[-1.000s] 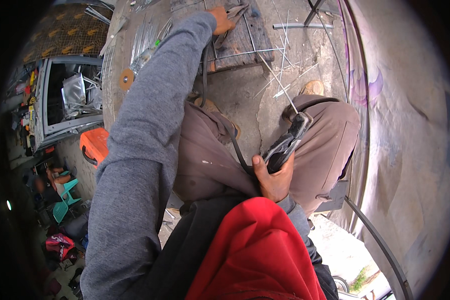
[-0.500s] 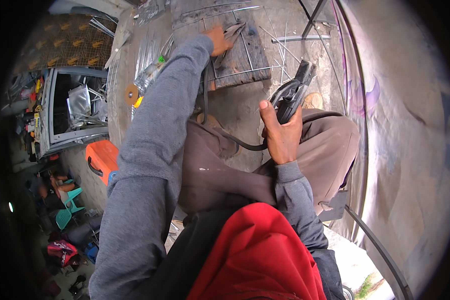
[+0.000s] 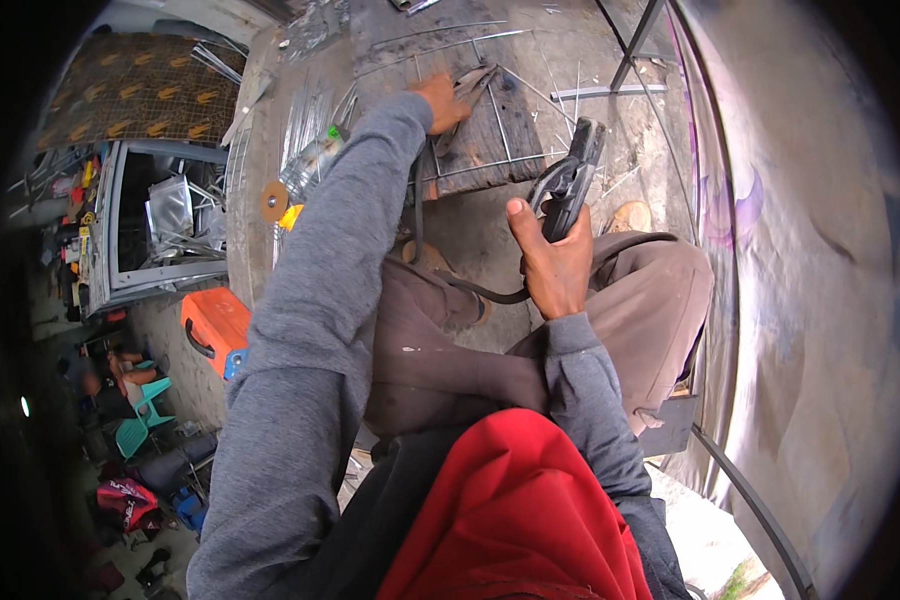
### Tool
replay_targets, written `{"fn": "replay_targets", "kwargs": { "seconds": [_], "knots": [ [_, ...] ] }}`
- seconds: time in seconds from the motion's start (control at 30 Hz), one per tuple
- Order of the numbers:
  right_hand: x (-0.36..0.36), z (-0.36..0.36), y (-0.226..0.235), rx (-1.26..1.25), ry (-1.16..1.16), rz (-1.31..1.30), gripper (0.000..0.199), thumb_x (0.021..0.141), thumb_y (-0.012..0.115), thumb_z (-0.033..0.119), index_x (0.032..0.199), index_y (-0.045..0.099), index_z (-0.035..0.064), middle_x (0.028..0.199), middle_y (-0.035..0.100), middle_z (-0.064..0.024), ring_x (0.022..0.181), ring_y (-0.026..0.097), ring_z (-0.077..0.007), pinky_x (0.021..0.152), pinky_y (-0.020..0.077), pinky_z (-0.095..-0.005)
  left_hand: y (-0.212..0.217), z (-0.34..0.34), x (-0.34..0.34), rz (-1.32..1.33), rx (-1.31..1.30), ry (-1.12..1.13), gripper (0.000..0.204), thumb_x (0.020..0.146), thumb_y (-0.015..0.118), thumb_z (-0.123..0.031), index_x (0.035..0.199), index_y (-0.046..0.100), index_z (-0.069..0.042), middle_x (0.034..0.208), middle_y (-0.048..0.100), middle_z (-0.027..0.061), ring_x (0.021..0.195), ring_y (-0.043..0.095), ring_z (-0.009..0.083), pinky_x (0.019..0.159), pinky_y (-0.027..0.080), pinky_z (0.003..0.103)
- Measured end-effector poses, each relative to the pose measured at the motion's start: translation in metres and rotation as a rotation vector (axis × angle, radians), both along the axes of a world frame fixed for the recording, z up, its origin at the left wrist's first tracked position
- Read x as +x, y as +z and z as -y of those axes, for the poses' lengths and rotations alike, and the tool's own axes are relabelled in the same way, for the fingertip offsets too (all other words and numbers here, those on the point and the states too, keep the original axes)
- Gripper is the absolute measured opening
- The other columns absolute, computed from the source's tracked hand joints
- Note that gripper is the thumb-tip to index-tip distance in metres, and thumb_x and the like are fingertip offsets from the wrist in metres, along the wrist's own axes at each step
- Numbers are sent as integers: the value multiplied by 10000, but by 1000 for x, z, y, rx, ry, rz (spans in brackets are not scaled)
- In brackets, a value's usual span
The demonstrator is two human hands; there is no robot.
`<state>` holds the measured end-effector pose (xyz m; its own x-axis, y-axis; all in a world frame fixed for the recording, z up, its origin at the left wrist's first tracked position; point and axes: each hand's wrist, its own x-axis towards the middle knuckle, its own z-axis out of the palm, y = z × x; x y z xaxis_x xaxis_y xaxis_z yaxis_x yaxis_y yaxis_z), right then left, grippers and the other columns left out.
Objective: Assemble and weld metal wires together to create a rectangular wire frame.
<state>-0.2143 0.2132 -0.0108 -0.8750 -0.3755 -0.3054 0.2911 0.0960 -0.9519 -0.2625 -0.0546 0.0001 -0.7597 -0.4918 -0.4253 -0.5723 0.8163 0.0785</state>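
My left hand reaches far over a dark, scorched wooden board and grips a worn metal clamp. A black cable hangs down near that hand. The clamp lies against a frame of thin metal rods resting on the board. In my right hand, thumb up, is a black welding electrode holder, tilted up and away above my right knee. A second stretch of cable runs left from below this hand. Whether a rod sits in the holder, I cannot tell.
Left of my arm stand an orange box with a handle and a tan disc. Bundled metal strips lie beyond. A grey metal bar and loose rods lie right of the board. A pale sheet hangs at right.
My right hand and the electrode holder have moved slightly left, toward the rod frame. My left hand stays on the clamp. The whole view has shifted a little.
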Motion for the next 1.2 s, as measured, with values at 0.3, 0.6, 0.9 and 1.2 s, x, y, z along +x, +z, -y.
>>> {"fn": "replay_targets", "kwargs": {
  "seconds": [0.3, 0.6, 0.9, 1.2],
  "knots": [
    [0, 0, 0, -30, -15, -49, 492, 754, 819, 402, 880, 501, 49, 692, 474, 31, 602, 442, -66, 550, 412, -231, 6, -4, 1, 2, 9, 19, 702, 856, 610, -452, 1318, 493, 63, 1341, 530, 284, 1226, 541, 407, 1040, 434, 428],
    [1, -2, 0, -27, -15, -54, 490, 750, 827, 389, 913, 524, 41, 696, 479, 35, 603, 438, -59, 554, 411, -224, -2, 0, 1, -6, -29, 1, 659, 856, 606, -487, 1266, 494, 17, 1287, 568, 276, 1192, 565, 390, 1013, 431, 419],
    [-7, -6, -5, -105, 16, 26, 434, 800, 798, 356, 927, 528, 40, 704, 460, 50, 608, 411, -50, 550, 374, -209, -3, 3, -1, -2, -5, 2, 664, 851, 604, -495, 1268, 496, 11, 1269, 576, 274, 1170, 574, 395, 998, 441, 424],
    [-10, -7, 0, -110, 25, 46, 539, 787, 802, 412, 998, 500, 19, 702, 489, 6, 484, 450, -70, 423, 360, -242, -6, 5, -1, -7, 70, 39, 709, 861, 566, -525, 1333, 455, -8, 1291, 551, 294, 1205, 555, 397, 1020, 446, 436]
  ]
}}
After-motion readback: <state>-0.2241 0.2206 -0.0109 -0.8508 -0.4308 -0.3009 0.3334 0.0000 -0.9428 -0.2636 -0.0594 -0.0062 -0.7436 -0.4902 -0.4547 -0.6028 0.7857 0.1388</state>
